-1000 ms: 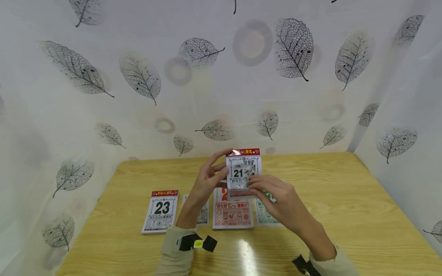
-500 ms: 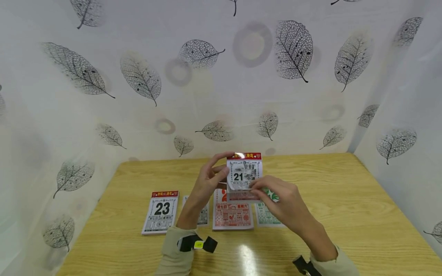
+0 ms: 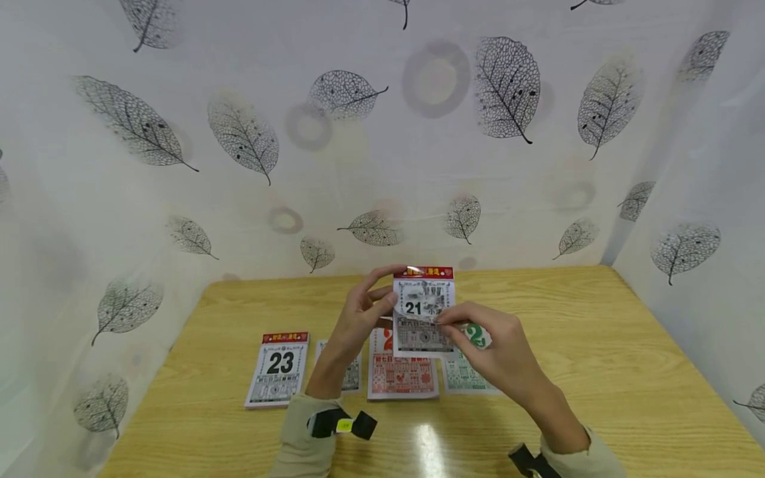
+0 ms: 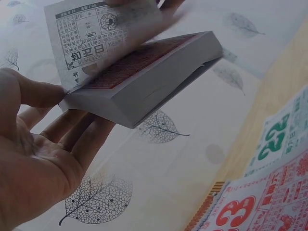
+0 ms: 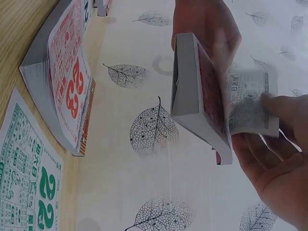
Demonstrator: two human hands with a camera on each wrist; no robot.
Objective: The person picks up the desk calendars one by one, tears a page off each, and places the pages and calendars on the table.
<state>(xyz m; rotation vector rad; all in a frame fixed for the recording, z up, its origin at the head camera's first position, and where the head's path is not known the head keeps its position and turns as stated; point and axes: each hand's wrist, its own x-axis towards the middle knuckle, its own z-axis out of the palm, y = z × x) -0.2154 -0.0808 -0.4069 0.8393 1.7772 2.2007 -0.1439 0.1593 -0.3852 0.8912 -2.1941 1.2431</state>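
A thick tear-off calendar [image 3: 425,342] with a red header is held up over the table by my left hand [image 3: 354,325], thumb at its left edge and fingers behind. Its top page [image 3: 414,307], printed with a black 21, is bent upward from the bottom. My right hand [image 3: 493,352] pinches the lower right of that page between thumb and fingertips. In the left wrist view the raised page [image 4: 91,38] shows print, standing away from the thick block [image 4: 168,79]. The right wrist view shows my right thumb pressed on the page [image 5: 250,108].
On the wooden table [image 3: 574,345] lie a calendar with a black 23 [image 3: 277,368] at left, a red-printed calendar [image 3: 402,382] below the held one, and a green 22 sheet [image 3: 467,375] to its right. My left forearm partly covers another sheet [image 3: 352,372]. A leaf-patterned curtain [image 3: 382,166] stands behind.
My right hand has drawn the lower edge of the 21 page upward, uncovering more of the page beneath. The held calendar has come down slightly; the things on the table have not moved.
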